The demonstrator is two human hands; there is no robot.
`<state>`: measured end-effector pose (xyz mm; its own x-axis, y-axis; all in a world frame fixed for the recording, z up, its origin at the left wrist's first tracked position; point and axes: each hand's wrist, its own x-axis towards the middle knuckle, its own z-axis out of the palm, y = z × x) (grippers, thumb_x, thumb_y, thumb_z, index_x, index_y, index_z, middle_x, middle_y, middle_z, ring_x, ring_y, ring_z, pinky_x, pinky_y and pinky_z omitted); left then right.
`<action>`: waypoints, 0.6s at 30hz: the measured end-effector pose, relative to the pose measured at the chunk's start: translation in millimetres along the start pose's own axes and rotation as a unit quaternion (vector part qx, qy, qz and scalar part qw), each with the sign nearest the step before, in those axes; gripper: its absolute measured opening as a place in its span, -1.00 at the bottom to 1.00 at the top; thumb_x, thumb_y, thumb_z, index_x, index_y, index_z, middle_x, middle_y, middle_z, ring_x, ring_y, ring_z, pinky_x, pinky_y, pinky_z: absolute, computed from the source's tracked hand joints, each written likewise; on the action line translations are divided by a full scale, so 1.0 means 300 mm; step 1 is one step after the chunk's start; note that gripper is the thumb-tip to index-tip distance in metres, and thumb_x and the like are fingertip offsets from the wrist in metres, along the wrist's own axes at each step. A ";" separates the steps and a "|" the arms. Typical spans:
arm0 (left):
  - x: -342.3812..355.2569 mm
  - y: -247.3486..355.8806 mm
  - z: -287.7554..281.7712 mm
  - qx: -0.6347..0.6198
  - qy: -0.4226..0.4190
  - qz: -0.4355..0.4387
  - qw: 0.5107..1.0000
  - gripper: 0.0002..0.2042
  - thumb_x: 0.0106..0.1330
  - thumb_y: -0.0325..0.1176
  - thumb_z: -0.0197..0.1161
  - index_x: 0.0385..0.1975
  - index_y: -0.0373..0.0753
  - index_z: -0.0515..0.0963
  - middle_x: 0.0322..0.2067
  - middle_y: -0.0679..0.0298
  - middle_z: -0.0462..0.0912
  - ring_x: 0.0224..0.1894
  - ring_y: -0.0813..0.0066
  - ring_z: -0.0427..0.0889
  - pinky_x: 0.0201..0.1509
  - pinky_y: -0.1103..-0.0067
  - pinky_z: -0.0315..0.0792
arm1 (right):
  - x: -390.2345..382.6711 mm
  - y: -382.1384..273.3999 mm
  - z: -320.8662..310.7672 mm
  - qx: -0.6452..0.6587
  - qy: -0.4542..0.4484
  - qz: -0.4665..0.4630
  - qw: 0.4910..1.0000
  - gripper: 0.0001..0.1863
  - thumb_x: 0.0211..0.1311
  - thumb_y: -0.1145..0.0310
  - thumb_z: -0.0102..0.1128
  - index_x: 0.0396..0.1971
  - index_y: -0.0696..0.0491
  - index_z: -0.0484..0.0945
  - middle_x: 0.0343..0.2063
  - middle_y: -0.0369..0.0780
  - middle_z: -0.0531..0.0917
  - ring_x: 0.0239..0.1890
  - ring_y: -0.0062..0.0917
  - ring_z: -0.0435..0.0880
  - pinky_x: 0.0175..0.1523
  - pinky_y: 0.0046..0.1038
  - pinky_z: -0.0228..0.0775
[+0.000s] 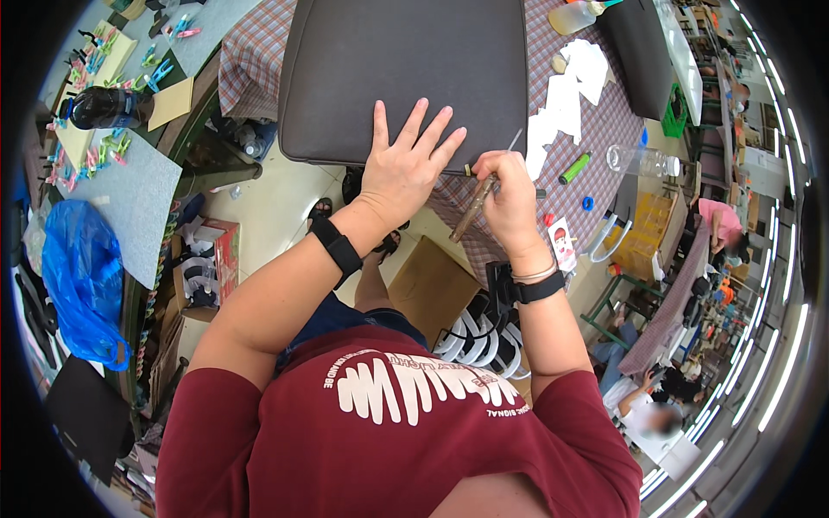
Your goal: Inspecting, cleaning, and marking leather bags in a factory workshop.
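Observation:
A dark brown padded panel (401, 60), like a seat cushion with rounded corners, lies on the checked tablecloth and overhangs the near edge. My left hand (406, 164) rests flat on its near part, fingers spread, holding nothing. At the panel's near right corner, my right hand (509, 198) is closed around an awl-like tool with a worn brown handle (473, 212). Its thin metal shaft points up and away past my fingers, beside the panel's right edge. The shaft's exact tip shape is too small to tell. A small brass-coloured piece (468, 170) shows by the panel's near edge.
On the checked cloth (604, 186) lie white paper pieces (566, 104), a green marker-like tube (574, 168) and a clear plastic jar (643, 161). A glue bottle (574, 17) stands farther back. Left, another table holds colourful clips, a dark bottle (108, 109) and a blue bag (82, 276).

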<state>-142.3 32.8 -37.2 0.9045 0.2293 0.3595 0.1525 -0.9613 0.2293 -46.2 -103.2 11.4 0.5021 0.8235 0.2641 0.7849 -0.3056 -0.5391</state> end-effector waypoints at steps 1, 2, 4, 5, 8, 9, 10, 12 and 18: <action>0.001 0.001 -0.001 0.000 0.000 0.001 1.000 -0.48 0.02 -0.28 0.22 0.09 0.12 0.40 0.17 0.39 0.32 0.24 0.31 0.24 0.25 -0.11 -0.11 | 0.000 -0.001 -0.003 0.025 0.024 0.004 0.999 -0.74 -0.27 0.76 0.02 -0.54 0.09 0.35 -0.41 -0.21 0.56 -0.33 -0.29 0.49 -0.22 -0.35 0.37; 0.001 0.002 -0.001 0.001 0.002 0.000 1.000 -0.48 0.03 -0.28 0.21 0.09 0.12 0.40 0.17 0.39 0.32 0.24 0.32 0.24 0.25 -0.10 -0.11 | -0.002 0.004 -0.001 0.024 0.025 0.004 0.999 -0.74 -0.27 0.76 0.02 -0.54 0.09 0.35 -0.41 -0.21 0.56 -0.33 -0.29 0.49 -0.22 -0.35 0.37; 0.001 0.002 -0.002 0.002 0.003 -0.001 1.000 -0.49 0.03 -0.28 0.21 0.09 0.12 0.40 0.16 0.39 0.32 0.24 0.32 0.24 0.25 -0.10 -0.11 | -0.007 0.016 0.007 0.002 0.008 -0.092 0.996 -0.73 -0.29 0.76 0.04 -0.53 0.09 0.35 -0.42 -0.20 0.55 -0.32 -0.29 0.48 -0.18 -0.34 0.37; 0.001 0.001 -0.001 -0.011 0.012 0.007 1.000 -0.52 0.06 -0.31 0.15 0.08 0.07 0.41 0.16 0.32 0.33 0.24 0.26 0.24 0.23 -0.13 -0.11 | -0.014 0.015 -0.002 0.002 0.010 -0.091 0.996 -0.73 -0.29 0.76 0.04 -0.53 0.09 0.35 -0.42 -0.20 0.55 -0.32 -0.29 0.48 -0.18 -0.34 0.37; -0.003 -0.003 -0.003 -0.017 0.014 0.017 1.000 -0.54 0.08 -0.33 0.10 0.07 0.02 0.42 0.15 0.26 0.33 0.24 0.19 0.23 0.22 -0.16 -0.10 | -0.028 0.014 -0.024 -0.012 -0.030 -0.082 0.996 -0.72 -0.30 0.75 0.05 -0.52 0.09 0.35 -0.43 -0.20 0.55 -0.32 -0.30 0.47 -0.17 -0.36 0.37; -0.004 -0.003 -0.004 -0.010 0.008 0.018 1.000 -0.54 0.08 -0.32 0.10 0.07 0.02 0.41 0.15 0.26 0.33 0.24 0.19 0.23 0.22 -0.16 -0.10 | -0.028 0.013 -0.022 0.011 -0.007 -0.075 0.997 -0.72 -0.32 0.75 0.05 -0.52 0.10 0.35 -0.43 -0.20 0.54 -0.32 -0.30 0.47 -0.17 -0.37 0.38; -0.004 -0.001 -0.005 -0.009 0.008 0.019 1.000 -0.54 0.08 -0.32 0.10 0.07 0.02 0.41 0.15 0.26 0.33 0.24 0.19 0.23 0.22 -0.16 -0.10 | -0.028 0.011 -0.022 0.034 0.018 -0.067 0.997 -0.71 -0.33 0.75 0.05 -0.51 0.10 0.35 -0.44 -0.20 0.53 -0.33 -0.30 0.47 -0.18 -0.37 0.38; -0.004 0.003 -0.005 0.016 -0.003 0.003 1.000 -0.49 0.04 -0.28 0.20 0.10 0.13 0.40 0.16 0.40 0.32 0.24 0.32 0.24 0.25 -0.10 -0.09 | -0.013 0.016 -0.012 0.015 0.012 -0.075 0.997 -0.71 -0.33 0.75 0.05 -0.51 0.10 0.35 -0.45 -0.20 0.52 -0.33 -0.31 0.47 -0.19 -0.38 0.38; 0.006 0.010 -0.001 0.016 0.007 0.007 1.000 -0.44 -0.03 -0.18 0.25 0.10 0.13 0.39 0.17 0.41 0.31 0.24 0.31 0.23 0.22 -0.11 -0.04 | 0.011 0.020 -0.015 -0.052 -0.008 -0.124 0.991 -0.73 -0.32 0.72 0.03 -0.51 0.11 0.35 -0.50 -0.22 0.47 -0.36 -0.35 0.46 -0.25 -0.44 0.37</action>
<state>-140.3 30.2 -35.7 0.9007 0.2170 0.3762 0.1523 -0.9691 0.1943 -38.1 -104.4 12.5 0.2830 0.8871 0.3647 0.9174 -0.1394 -0.3728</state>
